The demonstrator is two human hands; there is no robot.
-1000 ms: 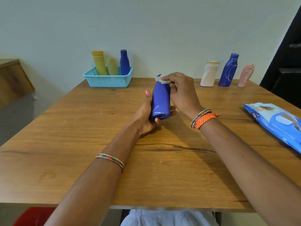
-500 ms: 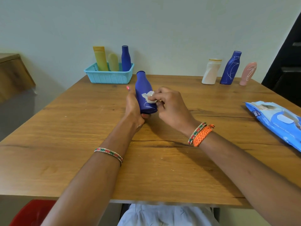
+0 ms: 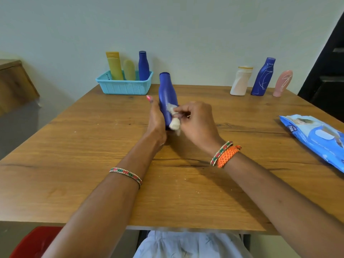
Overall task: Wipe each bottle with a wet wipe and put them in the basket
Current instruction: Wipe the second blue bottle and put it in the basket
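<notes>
Filling most of the view, the brown wooden table [image 3: 93, 146] holds everything. On its right edge lies a big blue pack of wet wipes [image 3: 316, 138], flat and shiny. At the back left sits a light blue basket [image 3: 124, 87] close to the wall, with 3 things standing in it: a yellow tube [image 3: 114, 66], a pale yellow bottle [image 3: 129, 70] and a dark blue bottle [image 3: 143, 66]. At the back right, 3 more stand in a row on the table, well apart from the basket: a white bottle [image 3: 241, 81], a blue bottle with white lines [image 3: 262, 77] and a pink bottle [image 3: 282, 83]. In the middle, near the person, the left hand [image 3: 156, 121] grips another blue bottle [image 3: 167, 94] round its lower part, with the cap end pointing up and away and the body leaning a little. The right hand [image 3: 197, 123] has its fingers curled, pinching a small bunched white wipe [image 3: 174, 123] and pressing it against the lower side of that bottle. The left wrist wears 1 thin red and green band [image 3: 126, 174]. The right wrist wears 2 bands, 1 red and green, 1 orange [image 3: 228, 155].
</notes>
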